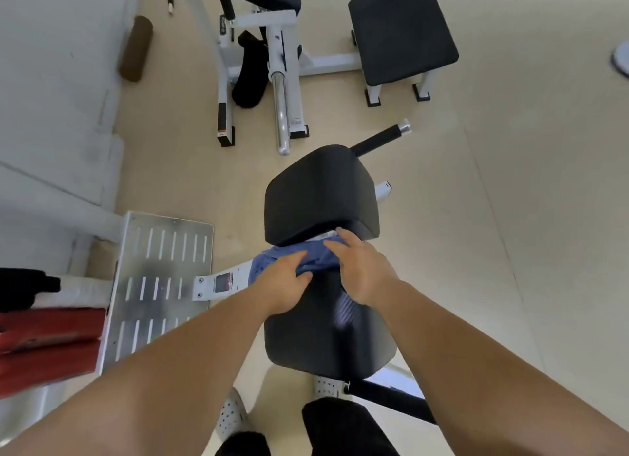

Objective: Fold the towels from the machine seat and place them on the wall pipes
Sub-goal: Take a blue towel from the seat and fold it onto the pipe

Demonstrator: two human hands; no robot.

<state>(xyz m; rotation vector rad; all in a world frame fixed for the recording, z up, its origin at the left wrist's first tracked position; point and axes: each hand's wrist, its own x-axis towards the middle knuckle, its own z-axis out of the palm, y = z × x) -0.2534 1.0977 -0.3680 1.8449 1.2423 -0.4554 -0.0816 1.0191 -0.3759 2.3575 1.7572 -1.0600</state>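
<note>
Single wide-angle view from a head-worn camera, looking steeply down and forward from standing height. Both bare forearms entering from the bottom edge and reaching toward frame centre, left hand [286, 278] and right hand [360, 268] close to the lens. Black machine seat [326, 340] directly below, near. Slotted metal footplate [156, 285] at left, also near. Second white-framed machine [272, 64] farther off at top, past open beige floor [510, 217]. Straight lines bowed toward the edges by lens distortion. No second view to overlap with.
</note>
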